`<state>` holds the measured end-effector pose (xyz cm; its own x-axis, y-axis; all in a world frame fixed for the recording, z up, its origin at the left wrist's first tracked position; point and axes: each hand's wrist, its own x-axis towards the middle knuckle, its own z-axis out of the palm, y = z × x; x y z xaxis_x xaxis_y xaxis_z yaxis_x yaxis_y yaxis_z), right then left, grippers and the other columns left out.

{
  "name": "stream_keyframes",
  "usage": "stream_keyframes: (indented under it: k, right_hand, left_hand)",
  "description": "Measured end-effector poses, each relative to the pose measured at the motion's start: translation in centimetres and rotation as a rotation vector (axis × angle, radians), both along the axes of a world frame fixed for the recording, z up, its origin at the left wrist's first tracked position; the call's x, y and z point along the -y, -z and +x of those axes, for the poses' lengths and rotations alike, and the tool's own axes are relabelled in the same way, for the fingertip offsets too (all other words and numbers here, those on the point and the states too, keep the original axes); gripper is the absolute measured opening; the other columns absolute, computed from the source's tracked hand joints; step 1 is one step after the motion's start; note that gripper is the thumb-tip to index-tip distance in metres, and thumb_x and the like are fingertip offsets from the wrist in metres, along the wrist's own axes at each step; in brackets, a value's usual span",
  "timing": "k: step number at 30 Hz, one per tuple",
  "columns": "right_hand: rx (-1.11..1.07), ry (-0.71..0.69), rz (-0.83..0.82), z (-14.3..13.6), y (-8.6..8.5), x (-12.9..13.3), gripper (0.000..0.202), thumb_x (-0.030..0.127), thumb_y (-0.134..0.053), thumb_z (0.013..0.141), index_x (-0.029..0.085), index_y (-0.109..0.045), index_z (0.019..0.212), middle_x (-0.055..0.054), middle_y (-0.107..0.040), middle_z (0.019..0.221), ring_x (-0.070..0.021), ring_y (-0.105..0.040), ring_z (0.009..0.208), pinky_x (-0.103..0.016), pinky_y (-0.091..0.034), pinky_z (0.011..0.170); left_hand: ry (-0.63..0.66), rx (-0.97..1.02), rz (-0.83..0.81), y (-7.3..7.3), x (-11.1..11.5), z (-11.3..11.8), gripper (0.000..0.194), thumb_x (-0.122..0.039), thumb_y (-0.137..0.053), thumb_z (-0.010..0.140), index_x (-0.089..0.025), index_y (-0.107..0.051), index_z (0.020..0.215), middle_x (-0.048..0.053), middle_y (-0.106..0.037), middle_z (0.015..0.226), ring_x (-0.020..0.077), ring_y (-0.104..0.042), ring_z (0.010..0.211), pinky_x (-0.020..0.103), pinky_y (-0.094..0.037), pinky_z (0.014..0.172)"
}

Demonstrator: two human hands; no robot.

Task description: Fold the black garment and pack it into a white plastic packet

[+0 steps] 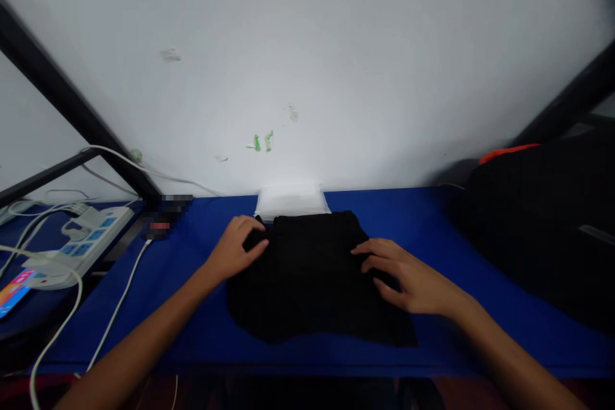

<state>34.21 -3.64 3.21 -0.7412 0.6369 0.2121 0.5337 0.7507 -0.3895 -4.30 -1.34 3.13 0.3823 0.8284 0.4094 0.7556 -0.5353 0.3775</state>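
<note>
A black piece of cloth (pixel 312 275), perhaps a garment, lies spread on the blue tabletop with its lower edge uneven. My left hand (pixel 239 246) rests at its upper left edge, thumb and fingers apart with dark cloth between them. On the opposite side, my right hand (pixel 394 272) touches the cloth's right edge, its fingers spread and slightly bent. Neither hand shows a grip on the fabric. Just behind the cloth sits a flat white packet or stack (pixel 291 200), partly covered by its top edge.
A large black bag-like item (pixel 542 224) with an orange strip fills the right side. At left lie a white power strip (pixel 81 250), white cables (pixel 118 311), a colourful card or phone (pixel 16 291) and a pixelated dark object (pixel 166 218). A pale wall (pixel 307 64) rises behind the blue table (pixel 192 333).
</note>
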Motion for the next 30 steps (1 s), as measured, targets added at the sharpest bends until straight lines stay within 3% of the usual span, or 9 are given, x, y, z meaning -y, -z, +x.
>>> stream_keyframes:
  k: [2,4,6,9,13,17,20,26,30]
  right_hand:
    - [-0.031,-0.004,0.049,-0.5,0.1,-0.3,0.018,0.014,-0.054,0.084,0.021,-0.061,0.100,-0.011,-0.060,0.122,-0.0281,-0.054,0.118,-0.051,-0.043,0.101]
    - [-0.074,0.008,0.091,-0.8,0.2,-0.7,0.016,0.016,-0.052,0.088,0.022,-0.061,0.101,-0.011,-0.064,0.116,-0.0263,-0.058,0.113,-0.050,-0.044,0.100]
    - [-0.114,0.039,0.117,-0.9,0.5,-0.9,0.016,0.017,-0.051,0.090,0.022,-0.061,0.101,-0.010,-0.065,0.113,-0.0255,-0.060,0.110,-0.048,-0.047,0.097]
    - [-0.146,0.090,0.126,-0.5,1.3,-1.0,0.021,0.012,-0.048,0.088,0.022,-0.060,0.102,-0.012,-0.063,0.117,-0.0261,-0.058,0.112,-0.048,-0.049,0.095]
    - [-0.127,0.093,0.102,0.1,2.4,-0.7,0.030,0.005,-0.046,0.080,0.022,-0.059,0.101,-0.011,-0.058,0.127,-0.0277,-0.052,0.121,-0.052,-0.045,0.100]
    - [-0.135,0.129,0.086,0.2,2.9,-0.3,0.030,0.007,-0.046,0.081,0.023,-0.058,0.104,-0.011,-0.057,0.129,-0.0277,-0.051,0.123,-0.052,-0.045,0.100]
    - [-0.161,0.150,0.098,0.2,3.0,-0.3,0.026,0.011,-0.047,0.085,0.023,-0.058,0.105,-0.011,-0.059,0.126,-0.0274,-0.053,0.120,-0.051,-0.046,0.099]
    - [-0.192,0.171,0.104,0.3,2.7,-0.2,0.017,0.018,-0.050,0.091,0.023,-0.059,0.104,-0.012,-0.062,0.121,-0.0268,-0.057,0.116,-0.050,-0.048,0.097]
    - [-0.226,0.120,0.108,0.0,2.2,0.3,0.019,0.019,-0.053,0.091,0.023,-0.059,0.109,-0.012,-0.062,0.122,-0.0270,-0.055,0.119,-0.050,-0.048,0.098]
  left_hand:
    - [-0.176,-0.031,0.017,1.1,-1.8,-1.4,0.031,-0.033,-0.063,0.083,-0.018,-0.057,0.109,0.011,-0.061,0.111,0.0301,-0.053,0.104,0.052,-0.042,0.095]
    - [-0.169,-0.033,-0.003,1.4,-2.6,-2.2,0.021,-0.028,-0.059,0.081,-0.018,-0.058,0.100,0.010,-0.062,0.104,0.0288,-0.055,0.099,0.049,-0.045,0.090]
    - [-0.085,-0.009,0.011,1.0,-2.0,-2.2,0.008,-0.019,-0.052,0.081,-0.019,-0.056,0.088,0.008,-0.063,0.101,0.0254,-0.056,0.097,0.045,-0.045,0.090]
    - [0.126,0.046,0.029,-0.5,0.8,-1.6,0.010,-0.012,-0.046,0.079,-0.020,-0.053,0.077,0.006,-0.062,0.103,0.0219,-0.056,0.100,0.042,-0.043,0.093]
    - [0.360,0.029,-0.154,-1.2,3.8,-1.2,0.016,-0.015,-0.046,0.084,-0.020,-0.054,0.072,0.004,-0.064,0.098,0.0203,-0.058,0.095,0.039,-0.045,0.088]
    - [0.066,0.048,-0.067,0.9,3.9,-2.1,0.007,-0.027,-0.056,0.089,-0.022,-0.060,0.087,0.007,-0.062,0.105,0.0231,-0.057,0.100,0.042,-0.046,0.091]
    - [-0.135,-0.013,-0.095,2.4,3.6,-2.8,0.035,-0.039,-0.067,0.082,-0.023,-0.059,0.112,0.009,-0.057,0.117,0.0281,-0.053,0.108,0.047,-0.045,0.095]
    - [-0.150,-0.081,-0.141,2.2,4.9,-2.8,0.018,-0.038,-0.062,0.082,-0.022,-0.058,0.088,0.007,-0.059,0.114,0.0277,-0.053,0.104,0.046,-0.043,0.091]
    - [-0.168,-0.005,-0.254,0.5,5.0,-3.1,0.013,-0.034,-0.053,0.085,-0.022,-0.050,0.081,-0.001,-0.060,0.079,0.0171,-0.055,0.073,0.030,-0.045,0.068]
